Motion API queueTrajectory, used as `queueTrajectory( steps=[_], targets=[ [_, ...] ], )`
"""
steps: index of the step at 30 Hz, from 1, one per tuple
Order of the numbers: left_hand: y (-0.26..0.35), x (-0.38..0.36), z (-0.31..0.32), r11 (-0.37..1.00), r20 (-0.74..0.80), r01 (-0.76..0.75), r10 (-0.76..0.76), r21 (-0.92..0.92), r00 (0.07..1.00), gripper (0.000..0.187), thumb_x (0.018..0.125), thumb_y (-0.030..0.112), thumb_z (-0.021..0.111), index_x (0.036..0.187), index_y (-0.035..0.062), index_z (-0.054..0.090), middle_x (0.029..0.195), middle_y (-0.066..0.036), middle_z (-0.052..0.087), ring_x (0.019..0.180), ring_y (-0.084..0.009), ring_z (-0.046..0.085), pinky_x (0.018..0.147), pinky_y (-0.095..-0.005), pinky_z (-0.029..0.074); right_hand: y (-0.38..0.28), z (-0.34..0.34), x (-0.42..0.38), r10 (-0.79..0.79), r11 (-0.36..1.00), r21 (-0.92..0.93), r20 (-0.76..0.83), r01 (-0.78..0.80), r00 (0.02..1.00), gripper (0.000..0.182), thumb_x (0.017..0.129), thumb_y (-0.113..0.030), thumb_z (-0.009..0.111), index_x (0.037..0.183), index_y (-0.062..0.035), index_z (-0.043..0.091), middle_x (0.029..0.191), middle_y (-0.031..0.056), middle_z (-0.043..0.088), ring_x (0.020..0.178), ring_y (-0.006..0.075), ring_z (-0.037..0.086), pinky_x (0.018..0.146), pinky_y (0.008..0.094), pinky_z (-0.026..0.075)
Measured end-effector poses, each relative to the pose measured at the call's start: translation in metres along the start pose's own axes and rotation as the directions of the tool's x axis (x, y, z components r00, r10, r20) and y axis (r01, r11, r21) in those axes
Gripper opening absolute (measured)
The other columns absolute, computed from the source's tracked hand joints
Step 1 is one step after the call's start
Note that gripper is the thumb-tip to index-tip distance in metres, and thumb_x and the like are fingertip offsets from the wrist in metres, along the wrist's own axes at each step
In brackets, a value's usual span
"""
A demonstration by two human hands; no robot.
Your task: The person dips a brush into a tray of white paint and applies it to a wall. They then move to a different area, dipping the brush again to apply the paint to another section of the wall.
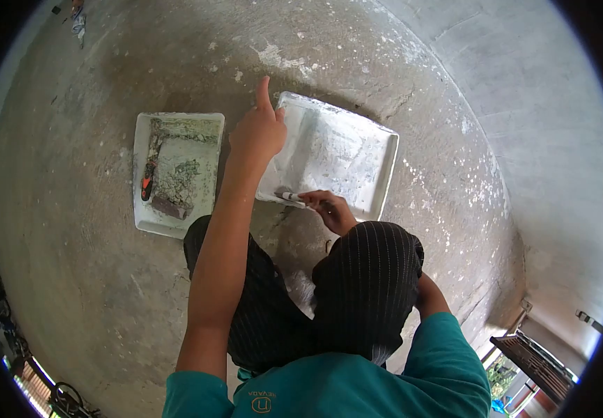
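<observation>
My left hand (258,131) is at the left rim of a white paint tray (389,174). Its index finger points away from me, and the other fingers close over the tray's edge near the far left corner. White residue streaks the tray's inside. My right hand (330,209) is closed around a small scraper (290,196) with a pale handle. The scraper's dark end lies at the tray's near left corner.
Left of my arm, a second white tray (220,150) holds greenish-grey residue, a tool with an orange and black handle (147,180) and a brownish block (170,207). The concrete floor (78,244) is paint-spattered. A pale wall (524,104) rises at right.
</observation>
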State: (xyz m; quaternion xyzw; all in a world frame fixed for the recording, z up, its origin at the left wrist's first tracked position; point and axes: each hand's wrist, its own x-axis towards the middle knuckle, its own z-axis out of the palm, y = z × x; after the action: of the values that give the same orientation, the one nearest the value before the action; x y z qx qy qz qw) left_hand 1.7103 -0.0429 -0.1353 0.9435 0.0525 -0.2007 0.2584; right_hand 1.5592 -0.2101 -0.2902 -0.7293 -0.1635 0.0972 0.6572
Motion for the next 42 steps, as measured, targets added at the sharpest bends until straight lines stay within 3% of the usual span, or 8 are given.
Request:
queueTrajectory(
  steps=[3, 6, 8, 19, 23, 27, 37, 42],
  targets=[
    [0.001, 0.0, 0.001, 1.0, -0.01, -0.009, 0.01, 0.018, 1.0, 0.061, 0.089, 0.028, 0.041, 0.138, 0.0191, 0.006, 0.103, -0.02, 0.059, 0.096, -0.0386, 0.057, 0.082, -0.049, 0.043, -0.006, -0.006, 0.019, 0.065, 0.944, 0.331, -0.185, 0.0, 0.981, 0.008, 0.087, -0.002, 0.052, 0.091, -0.0012, 0.045, 0.091, 0.0104, 0.061, 0.092, 0.0178, 0.06, 0.076, 0.0298, 0.047],
    [0.002, 0.0, 0.003, 1.0, -0.008, -0.021, 0.021, 0.006, 1.0, 0.061, 0.089, 0.028, 0.041, 0.138, 0.019, 0.006, 0.102, -0.02, 0.06, 0.096, -0.0387, 0.057, 0.082, -0.0494, 0.043, -0.001, -0.019, 0.056, 0.185, 0.918, 0.379, -0.145, -0.118, 0.972, 0.012, 0.088, -0.006, 0.052, 0.095, -0.0014, 0.045, 0.09, 0.0109, 0.062, 0.087, 0.0184, 0.061, 0.074, 0.0304, 0.048],
    [0.002, -0.001, 0.003, 1.0, -0.009, -0.02, 0.02, 0.0, 1.0, 0.062, 0.089, 0.029, 0.04, 0.138, 0.02, 0.004, 0.103, -0.021, 0.059, 0.097, -0.0398, 0.056, 0.084, -0.0487, 0.042, 0.008, -0.023, 0.085, 0.017, 0.998, -0.059, -0.151, -0.026, 0.988, 0.015, 0.087, -0.008, 0.053, 0.098, -0.0022, 0.045, 0.084, 0.0102, 0.061, 0.083, 0.0201, 0.063, 0.07, 0.0314, 0.049],
    [0.001, -0.009, -0.005, 1.0, -0.034, -0.011, 0.011, -0.004, 0.999, 0.061, 0.089, 0.03, 0.04, 0.139, 0.0207, 0.005, 0.105, -0.021, 0.059, 0.1, -0.0401, 0.054, 0.086, -0.0478, 0.041, -0.017, -0.036, 0.138, -0.357, 0.868, -0.433, -0.201, 0.244, 0.912, 0.012, 0.086, -0.005, 0.053, 0.097, -0.0043, 0.048, 0.084, 0.0119, 0.06, 0.075, 0.0211, 0.063, 0.062, 0.0297, 0.048],
    [0.002, -0.009, -0.007, 1.0, 0.005, 0.012, -0.012, -0.009, 1.0, 0.062, 0.089, 0.03, 0.04, 0.139, 0.0212, 0.005, 0.108, -0.021, 0.058, 0.101, -0.0396, 0.054, 0.087, -0.0478, 0.04, -0.002, -0.008, 0.105, 0.099, 0.978, 0.209, -0.518, 0.013, 0.85, 0.014, 0.088, -0.007, 0.05, 0.096, -0.0031, 0.039, 0.082, 0.0082, 0.056, 0.081, 0.0175, 0.063, 0.06, 0.0258, 0.05],
    [0.001, -0.009, -0.006, 1.0, 0.004, 0.01, -0.01, -0.007, 1.0, 0.062, 0.089, 0.031, 0.039, 0.139, 0.022, 0.004, 0.108, -0.02, 0.058, 0.101, -0.0394, 0.054, 0.088, -0.0474, 0.04, 0.011, 0.001, 0.06, 0.327, 0.884, 0.466, -0.58, -0.025, 0.746, 0.017, 0.088, -0.006, 0.05, 0.097, -0.0074, 0.036, 0.084, 0.0064, 0.053, 0.082, 0.02, 0.062, 0.062, 0.0289, 0.052],
    [-0.019, 0.003, 0.01, 0.997, 0.031, 0.013, -0.015, 0.076, 0.999, 0.058, 0.089, 0.033, 0.038, 0.139, 0.0168, 0.013, 0.115, -0.021, 0.054, 0.106, -0.0382, 0.052, 0.09, -0.0466, 0.039, 0.027, 0.01, 0.02, 0.345, 0.863, 0.492, -0.741, 0.116, 0.575, 0.017, 0.09, -0.009, 0.049, 0.097, -0.0119, 0.034, 0.085, 0.0055, 0.052, 0.085, 0.0238, 0.062, 0.059, 0.0302, 0.051],
    [-0.072, 0.037, 0.086, 0.955, 0.282, 0.116, -0.195, 0.275, 0.939, 0.036, 0.076, 0.013, 0.046, 0.108, 0.0004, 0.057, 0.11, -0.022, 0.057, 0.101, -0.037, 0.056, 0.086, -0.0447, 0.044, 0.029, 0.006, 0.022, 0.38, 0.826, 0.543, -0.733, 0.149, 0.564, 0.018, 0.089, -0.009, 0.05, 0.097, -0.0117, 0.034, 0.084, 0.007, 0.052, 0.082, 0.0232, 0.062, 0.06, 0.0328, 0.052]
  ],
)
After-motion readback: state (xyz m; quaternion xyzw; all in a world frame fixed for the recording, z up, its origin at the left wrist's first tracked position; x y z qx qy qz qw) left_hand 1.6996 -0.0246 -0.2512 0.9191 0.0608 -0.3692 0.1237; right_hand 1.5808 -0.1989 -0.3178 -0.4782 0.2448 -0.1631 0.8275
